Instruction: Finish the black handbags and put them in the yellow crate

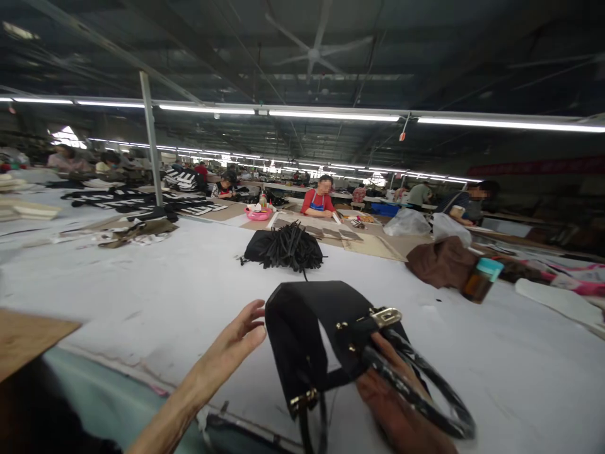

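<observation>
A black handbag with gold-coloured metal fittings is tilted over the white tabletop in front of me. Its looped handles appear wrapped in clear plastic, and a gold clasp sits on a strap at its right side. My right hand grips the bag from the right, under the strap and handles, with its fingers partly hidden and blurred. At the bag's left edge, my left hand has its fingers apart and holds nothing; whether the fingertips touch the bag I cannot tell. Beyond lies a bundle of black strips.
The white tabletop spreads around the bag. To the right are brown cloth and a teal-lidded jar. Brown board lies at left. Black cut pieces and a pink basin stand farther off. A person in red works opposite.
</observation>
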